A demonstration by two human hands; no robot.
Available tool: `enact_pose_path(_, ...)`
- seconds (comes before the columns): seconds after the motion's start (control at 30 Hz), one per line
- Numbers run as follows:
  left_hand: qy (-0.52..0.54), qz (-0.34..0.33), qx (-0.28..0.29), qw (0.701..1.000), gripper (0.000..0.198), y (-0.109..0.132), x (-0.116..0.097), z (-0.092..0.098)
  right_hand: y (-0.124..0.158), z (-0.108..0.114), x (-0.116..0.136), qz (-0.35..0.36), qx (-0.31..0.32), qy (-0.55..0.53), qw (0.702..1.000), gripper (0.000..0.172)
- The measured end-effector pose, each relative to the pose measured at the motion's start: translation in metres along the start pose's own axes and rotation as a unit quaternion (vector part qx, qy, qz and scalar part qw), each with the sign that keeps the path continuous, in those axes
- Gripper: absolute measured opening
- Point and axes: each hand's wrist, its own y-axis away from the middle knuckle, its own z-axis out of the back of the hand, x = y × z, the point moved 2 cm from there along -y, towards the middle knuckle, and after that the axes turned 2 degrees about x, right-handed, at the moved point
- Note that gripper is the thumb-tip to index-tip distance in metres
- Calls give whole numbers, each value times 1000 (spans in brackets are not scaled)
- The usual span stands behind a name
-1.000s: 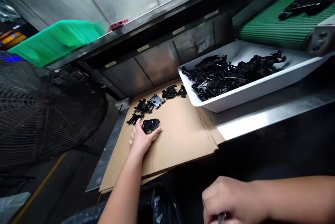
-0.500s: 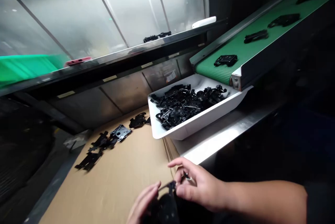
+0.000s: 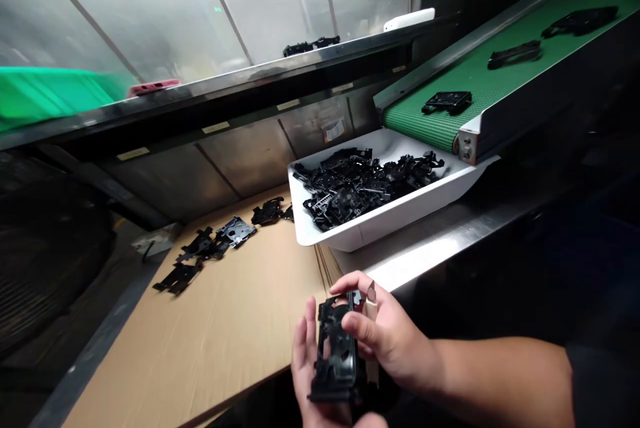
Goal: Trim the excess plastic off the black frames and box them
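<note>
A black plastic part (image 3: 337,351) is held upright between both hands at the bottom centre. My left hand (image 3: 305,355) is wrapped round its left side and lower end. My right hand (image 3: 387,331) grips its upper right edge, the thumb lying on its face. A small tool with a pale handle and short blade (image 3: 371,305) is also tucked in my right hand. Beyond the hands stands a white tray (image 3: 380,223) heaped with black parts (image 3: 350,191).
Several black parts (image 3: 235,231) lie along the cardboard's (image 3: 225,308) far left edge. A green conveyor (image 3: 480,91) carrying black parts slopes down to the tray. On the shelf (image 3: 210,96) are a green bin (image 3: 55,95), a pink object (image 3: 153,87) and a white object (image 3: 409,19).
Both hands have risen with the black part, which now shows its full face. My right fingers have closed onto its top edge. The camera view has shifted slightly.
</note>
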Motion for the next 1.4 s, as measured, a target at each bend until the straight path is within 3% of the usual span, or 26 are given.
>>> enact_pose_path(0.1,6,26,-62,998,116,3,-1,-4,1,-1,2,4,-1,25,1000,58)
enact_pose_path(0.27,62,109,-120,985,85,11,-14,0,5,2,2,3,4,68,998,55)
enact_pose_path(0.33,82,123,-121,982,81,13,-16,4,6,2,2,-4,35,85,996,53)
enact_pose_path(0.5,110,74,-82,988,95,10,-14,15,9,2,10,-7,109,170,979,49)
enact_pose_path(0.6,165,58,-107,979,77,5,-16,16,8,6,15,27,147,258,954,60)
enact_pose_path(0.67,216,66,-127,966,57,0,-17,16,7,8,19,63,179,333,924,68)
enact_pose_path(0.73,244,83,-142,956,50,-4,-17,17,5,9,22,88,208,397,889,70)
enact_pose_path(0.87,215,91,-137,963,57,-1,-12,25,2,8,30,82,261,452,849,68)
enact_pose_path(1.03,146,80,-100,981,77,8,-8,37,0,5,43,83,255,469,842,52)
enact_pose_path(1.23,102,55,-68,991,87,14,-15,41,-5,-12,47,189,176,565,783,18)
enact_pose_path(1.4,54,49,-58,996,96,21,-22,39,-1,-22,42,251,198,612,723,25)
